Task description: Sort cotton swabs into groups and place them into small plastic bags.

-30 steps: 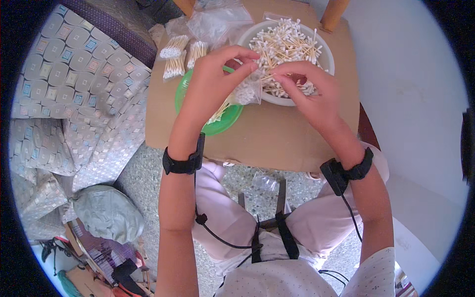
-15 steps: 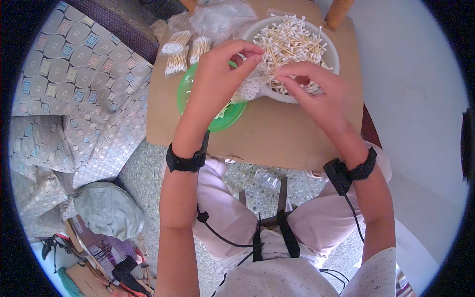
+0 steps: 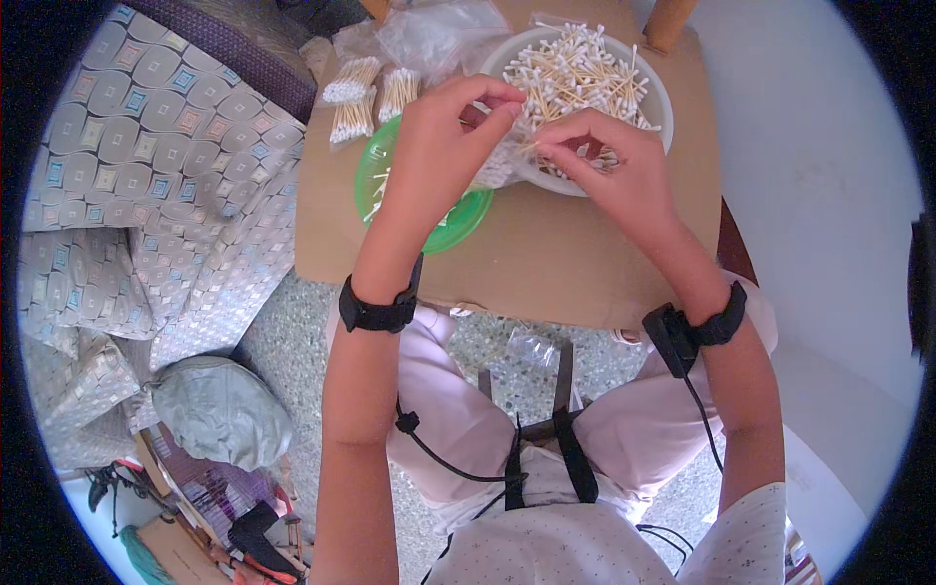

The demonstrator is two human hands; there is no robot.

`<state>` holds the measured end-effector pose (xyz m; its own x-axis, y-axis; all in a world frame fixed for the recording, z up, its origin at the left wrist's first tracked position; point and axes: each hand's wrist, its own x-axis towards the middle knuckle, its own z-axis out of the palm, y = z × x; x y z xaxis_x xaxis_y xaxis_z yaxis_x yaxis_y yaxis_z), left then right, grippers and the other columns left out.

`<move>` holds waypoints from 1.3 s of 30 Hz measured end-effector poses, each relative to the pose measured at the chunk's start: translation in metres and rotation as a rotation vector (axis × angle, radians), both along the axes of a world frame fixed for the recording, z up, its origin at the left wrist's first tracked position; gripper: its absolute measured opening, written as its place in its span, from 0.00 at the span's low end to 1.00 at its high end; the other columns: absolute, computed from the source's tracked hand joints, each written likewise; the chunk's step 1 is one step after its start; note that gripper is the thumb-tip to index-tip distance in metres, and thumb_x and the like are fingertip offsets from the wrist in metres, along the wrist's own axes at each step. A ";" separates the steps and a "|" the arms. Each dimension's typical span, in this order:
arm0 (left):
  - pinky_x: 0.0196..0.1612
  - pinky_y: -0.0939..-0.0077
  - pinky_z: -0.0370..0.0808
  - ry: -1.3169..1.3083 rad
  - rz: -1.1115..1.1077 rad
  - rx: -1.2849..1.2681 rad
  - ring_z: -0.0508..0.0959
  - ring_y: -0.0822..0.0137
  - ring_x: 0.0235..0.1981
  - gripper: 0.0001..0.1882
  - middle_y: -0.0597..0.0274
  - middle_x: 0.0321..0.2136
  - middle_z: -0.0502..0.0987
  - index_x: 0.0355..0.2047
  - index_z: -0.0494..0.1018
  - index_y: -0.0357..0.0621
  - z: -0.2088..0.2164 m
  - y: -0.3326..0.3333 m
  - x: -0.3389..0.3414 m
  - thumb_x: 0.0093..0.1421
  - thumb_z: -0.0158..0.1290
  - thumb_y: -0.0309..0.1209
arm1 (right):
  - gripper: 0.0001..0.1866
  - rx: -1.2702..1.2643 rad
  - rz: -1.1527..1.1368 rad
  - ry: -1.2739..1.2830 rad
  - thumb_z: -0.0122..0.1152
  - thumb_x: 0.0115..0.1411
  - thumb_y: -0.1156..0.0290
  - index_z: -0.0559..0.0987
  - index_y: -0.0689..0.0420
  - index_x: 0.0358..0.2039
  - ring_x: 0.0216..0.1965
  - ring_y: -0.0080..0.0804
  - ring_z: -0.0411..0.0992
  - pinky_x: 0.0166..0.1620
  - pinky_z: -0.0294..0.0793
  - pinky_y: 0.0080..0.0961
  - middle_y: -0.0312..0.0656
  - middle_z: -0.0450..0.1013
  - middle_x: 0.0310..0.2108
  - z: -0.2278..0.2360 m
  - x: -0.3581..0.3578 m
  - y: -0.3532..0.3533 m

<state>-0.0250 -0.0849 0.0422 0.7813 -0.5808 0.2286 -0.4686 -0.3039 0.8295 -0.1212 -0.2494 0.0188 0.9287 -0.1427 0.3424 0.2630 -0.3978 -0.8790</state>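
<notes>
Above the bowls, my left hand (image 3: 456,125) is closed in a pinch on the edge of a small clear plastic bag (image 3: 509,146). White cotton tips (image 3: 495,172) show through the bag, which hangs between my hands. My right hand (image 3: 616,161) pinches thumb to forefinger beside the bag; a thin, pale tan bit shows at its fingertips, too small to name surely. Behind my right hand stands a white bowl (image 3: 665,109) heaped with loose cotton swabs (image 3: 585,73). Partly hidden under my left hand and wrist is a green bowl (image 3: 466,226) with a few swabs in it.
Bundles of swabs in clear bags (image 3: 353,97) lie at the far left of the cardboard-topped table (image 3: 546,263). Behind them are flat clear plastic bags (image 3: 444,34). Wooden legs (image 3: 671,24) rise at the far edge. Patterned fabric (image 3: 185,195) hangs left; a pale wall (image 3: 809,175) borders the right.
My right hand has shifted slightly left and up, its fingers more bent. The left hand keeps its pinch almost in place. The whole view has shifted a little.
</notes>
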 end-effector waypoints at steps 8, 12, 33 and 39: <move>0.32 0.83 0.70 -0.009 0.019 -0.007 0.73 0.78 0.27 0.10 0.67 0.29 0.78 0.37 0.77 0.39 -0.003 -0.001 -0.001 0.58 0.54 0.31 | 0.08 -0.069 -0.048 -0.040 0.63 0.53 0.70 0.80 0.56 0.34 0.28 0.26 0.74 0.33 0.73 0.21 0.37 0.76 0.32 -0.002 0.001 0.003; 0.32 0.79 0.72 0.047 0.047 -0.020 0.76 0.71 0.27 0.09 0.58 0.30 0.78 0.35 0.76 0.38 -0.002 -0.002 -0.001 0.55 0.55 0.28 | 0.08 -0.067 -0.091 -0.096 0.62 0.54 0.70 0.80 0.55 0.35 0.29 0.27 0.74 0.34 0.73 0.22 0.37 0.76 0.33 -0.005 0.001 0.000; 0.27 0.83 0.70 0.185 0.095 -0.110 0.73 0.77 0.23 0.09 0.64 0.23 0.77 0.34 0.77 0.38 -0.005 -0.003 -0.001 0.55 0.55 0.29 | 0.08 -0.098 -0.107 -0.044 0.60 0.55 0.69 0.80 0.53 0.37 0.25 0.29 0.76 0.31 0.74 0.23 0.39 0.77 0.34 -0.001 -0.002 0.009; 0.27 0.84 0.70 0.186 0.109 -0.111 0.73 0.78 0.22 0.09 0.66 0.23 0.76 0.34 0.77 0.38 -0.003 -0.004 -0.001 0.56 0.55 0.30 | 0.08 -0.068 -0.177 -0.117 0.61 0.54 0.71 0.80 0.53 0.36 0.25 0.29 0.76 0.31 0.74 0.23 0.39 0.77 0.32 0.001 -0.001 0.008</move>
